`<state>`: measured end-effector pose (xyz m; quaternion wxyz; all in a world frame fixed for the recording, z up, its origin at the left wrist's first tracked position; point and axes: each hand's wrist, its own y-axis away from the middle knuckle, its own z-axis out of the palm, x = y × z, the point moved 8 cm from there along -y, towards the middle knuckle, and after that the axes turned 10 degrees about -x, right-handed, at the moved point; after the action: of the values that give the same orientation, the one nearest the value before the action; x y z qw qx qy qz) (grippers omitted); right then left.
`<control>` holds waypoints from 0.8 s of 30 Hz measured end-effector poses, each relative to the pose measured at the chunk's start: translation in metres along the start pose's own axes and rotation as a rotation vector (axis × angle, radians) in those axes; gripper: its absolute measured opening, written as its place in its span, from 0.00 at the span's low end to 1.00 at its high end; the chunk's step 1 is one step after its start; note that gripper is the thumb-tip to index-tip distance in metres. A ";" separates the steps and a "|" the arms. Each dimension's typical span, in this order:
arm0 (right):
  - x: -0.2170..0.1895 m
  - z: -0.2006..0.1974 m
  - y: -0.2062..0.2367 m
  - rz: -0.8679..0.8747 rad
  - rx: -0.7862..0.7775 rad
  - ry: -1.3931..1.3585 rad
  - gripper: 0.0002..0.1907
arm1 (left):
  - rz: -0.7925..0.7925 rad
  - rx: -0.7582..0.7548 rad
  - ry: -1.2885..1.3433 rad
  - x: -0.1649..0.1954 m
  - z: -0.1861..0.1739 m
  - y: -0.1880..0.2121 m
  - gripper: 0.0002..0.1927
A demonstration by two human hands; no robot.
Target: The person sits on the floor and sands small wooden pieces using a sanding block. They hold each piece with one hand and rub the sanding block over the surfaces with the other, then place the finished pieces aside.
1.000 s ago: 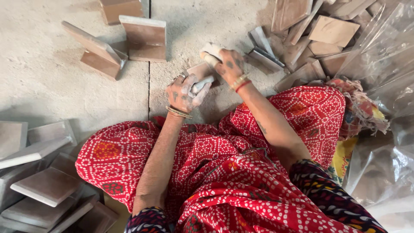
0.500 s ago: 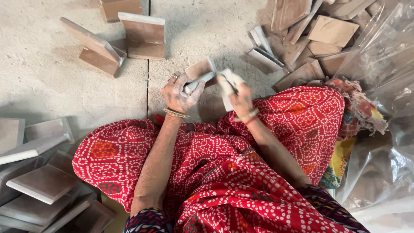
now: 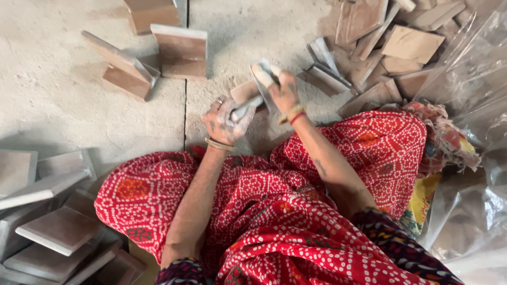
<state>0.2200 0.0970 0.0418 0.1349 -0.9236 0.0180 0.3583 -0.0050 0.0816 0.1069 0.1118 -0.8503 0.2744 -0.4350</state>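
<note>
Pale concrete floor [image 3: 68, 105] fills most of the view, rough and dusty, with a dark seam [image 3: 186, 100] running straight up from near my knee. My lap takes the lower middle, covered in red dotted cloth [image 3: 274, 211]. Clear plastic sheeting [image 3: 470, 79] is crumpled along the right edge, down to the lower corner. Lower left sits a stack of grey-brown tiles [image 3: 58, 232], lying flat and overlapping, pale edges showing. Upper right is a loose heap of tiles [image 3: 380, 47], tilted and leaning on each other, some on edge. Upper left, well apart from both piles, a few tiles stand on the floor: a propped pair [image 3: 124, 66] leaning together, one upright tile [image 3: 181, 51] just beside the seam, another [image 3: 153, 11] cut by the top edge. My left hand [image 3: 226, 120], dusty, ring and bangle on, has its fingers curled shut round a small flat tile piece [image 3: 245, 97], held low above the floor just past my knees. My right hand [image 3: 284, 95], bangles at the wrist, has its fingers closed over the edge of a second, pale tile [image 3: 261, 71] tipped up on edge. The two pieces touch or nearly touch between my hands; exact contact I cannot tell.
</note>
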 end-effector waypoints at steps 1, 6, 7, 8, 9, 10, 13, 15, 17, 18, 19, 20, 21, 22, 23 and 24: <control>0.005 0.004 0.000 0.054 -0.038 -0.048 0.18 | -0.007 0.001 -0.003 -0.001 -0.001 0.002 0.16; 0.010 0.019 0.007 0.134 -0.186 0.022 0.12 | 0.067 -0.003 0.061 -0.007 0.000 0.005 0.16; 0.007 0.018 0.006 0.097 -0.147 -0.038 0.13 | 0.059 -0.003 0.077 -0.011 0.002 0.004 0.16; 0.003 0.016 0.007 0.065 -0.114 -0.097 0.14 | 0.029 -0.018 0.045 -0.016 0.006 0.002 0.17; 0.000 0.014 0.005 0.042 -0.083 -0.158 0.15 | -0.005 -0.041 0.016 -0.021 0.010 0.001 0.17; 0.001 0.014 0.005 0.055 -0.065 -0.091 0.15 | -0.036 -0.068 -0.016 -0.025 0.013 0.001 0.17; 0.000 0.014 0.001 0.101 -0.038 -0.003 0.17 | 0.443 0.024 -0.290 0.008 0.006 0.014 0.08; -0.003 0.019 0.000 0.138 -0.096 -0.098 0.16 | 0.192 -0.002 0.029 -0.018 0.000 0.010 0.11; -0.018 0.012 0.003 0.049 -0.035 -0.029 0.16 | 0.027 -0.038 0.157 -0.035 0.002 0.009 0.16; -0.025 0.009 0.005 0.004 -0.009 0.009 0.16 | -0.007 -0.060 0.134 -0.038 0.004 0.009 0.16; -0.019 0.011 0.008 0.114 -0.063 -0.006 0.15 | -0.042 -0.076 0.111 -0.041 0.006 0.008 0.16; -0.012 0.015 0.012 0.228 -0.118 -0.020 0.14 | -0.022 -0.095 0.072 -0.039 0.009 0.007 0.17; -0.003 0.019 0.014 0.353 -0.175 -0.032 0.13 | -0.005 -0.122 0.039 -0.037 0.013 0.006 0.18; -0.011 0.015 0.011 0.255 -0.145 -0.005 0.14 | 0.013 -0.153 0.006 -0.034 0.016 0.005 0.20; -0.018 0.014 0.004 0.153 -0.111 0.018 0.15 | -0.015 -0.147 0.053 -0.036 0.015 0.004 0.19; -0.025 0.011 -0.002 0.048 -0.072 0.041 0.16 | -0.038 -0.140 0.098 -0.037 0.013 0.004 0.18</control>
<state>0.1941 0.1001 0.0509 0.0923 -0.9343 0.0300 0.3429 -0.0136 0.0987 0.0726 0.0301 -0.8388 0.2932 -0.4578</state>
